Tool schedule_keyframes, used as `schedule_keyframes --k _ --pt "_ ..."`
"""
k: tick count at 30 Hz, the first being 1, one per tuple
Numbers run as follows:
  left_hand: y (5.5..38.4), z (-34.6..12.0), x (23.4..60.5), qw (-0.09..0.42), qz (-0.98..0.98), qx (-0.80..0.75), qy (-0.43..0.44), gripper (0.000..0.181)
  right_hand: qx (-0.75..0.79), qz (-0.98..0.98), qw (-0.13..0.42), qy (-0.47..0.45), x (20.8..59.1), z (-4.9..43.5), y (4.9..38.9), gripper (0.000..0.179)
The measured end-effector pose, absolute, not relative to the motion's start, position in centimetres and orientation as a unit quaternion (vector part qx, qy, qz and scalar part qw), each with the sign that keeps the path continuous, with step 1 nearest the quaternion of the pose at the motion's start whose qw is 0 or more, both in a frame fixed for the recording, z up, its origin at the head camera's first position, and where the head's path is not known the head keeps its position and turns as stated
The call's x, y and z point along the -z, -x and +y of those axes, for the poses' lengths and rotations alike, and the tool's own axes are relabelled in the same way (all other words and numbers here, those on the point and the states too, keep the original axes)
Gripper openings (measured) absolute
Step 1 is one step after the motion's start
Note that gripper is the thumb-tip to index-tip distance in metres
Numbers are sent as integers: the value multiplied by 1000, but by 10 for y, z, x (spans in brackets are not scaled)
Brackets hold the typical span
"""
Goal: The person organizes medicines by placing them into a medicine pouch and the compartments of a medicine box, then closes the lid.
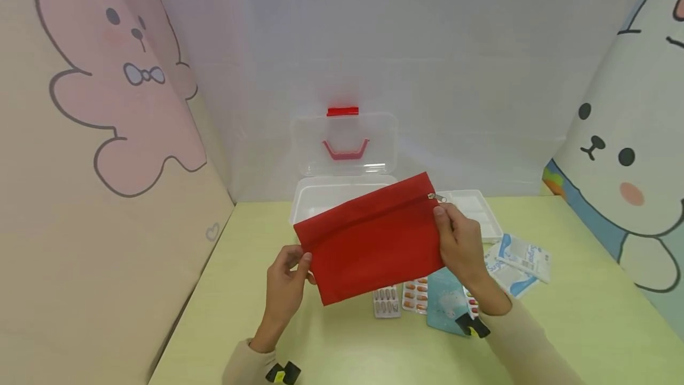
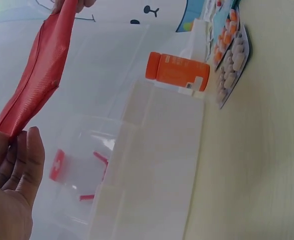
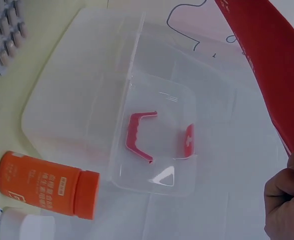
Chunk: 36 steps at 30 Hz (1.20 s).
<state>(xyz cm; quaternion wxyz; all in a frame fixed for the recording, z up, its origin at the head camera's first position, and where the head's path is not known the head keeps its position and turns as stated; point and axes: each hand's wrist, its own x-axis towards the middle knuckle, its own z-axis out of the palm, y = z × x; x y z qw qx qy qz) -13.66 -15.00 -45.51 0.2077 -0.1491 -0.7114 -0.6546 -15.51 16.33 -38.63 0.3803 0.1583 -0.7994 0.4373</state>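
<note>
A flat red zipper pouch (image 1: 374, 236) is held up over the table, tilted with its right end higher. My left hand (image 1: 288, 281) pinches its left edge between thumb and fingers. At the other end my right hand (image 1: 461, 242) grips the edge, thumb on the front, just below the silver zipper pull (image 1: 437, 197). The zipper line runs along the upper side. In the left wrist view the red pouch (image 2: 41, 65) hangs between both hands, seen nearly edge-on. The right wrist view shows my right hand (image 3: 289, 200) with fingers curled at the pouch's edge.
Behind the pouch stands a clear box (image 1: 315, 195), its lid (image 1: 310, 147) raised. A white divided tray (image 1: 475, 210) lies to its right. An orange bottle (image 3: 46, 185) stands by the box. Blister packs (image 1: 387, 303), a light-blue packet (image 1: 445, 299) and white-blue packets (image 1: 526, 255) lie nearer.
</note>
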Motion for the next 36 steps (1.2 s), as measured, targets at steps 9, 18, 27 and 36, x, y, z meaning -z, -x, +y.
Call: schedule_keyframes --k 9,18,27,36 --pt "146 -135 460 137 -715 678 102 10 -369 -816 390 -214 358 173 151 10" --pt "138 -125 431 139 -741 655 53 3 -301 -826 392 -271 335 177 143 9" --pt "145 -104 422 158 -715 676 82 4 -217 -839 389 -312 314 177 131 14" --pt "134 -76 401 130 -700 684 158 6 -166 -819 404 -372 301 177 127 38"
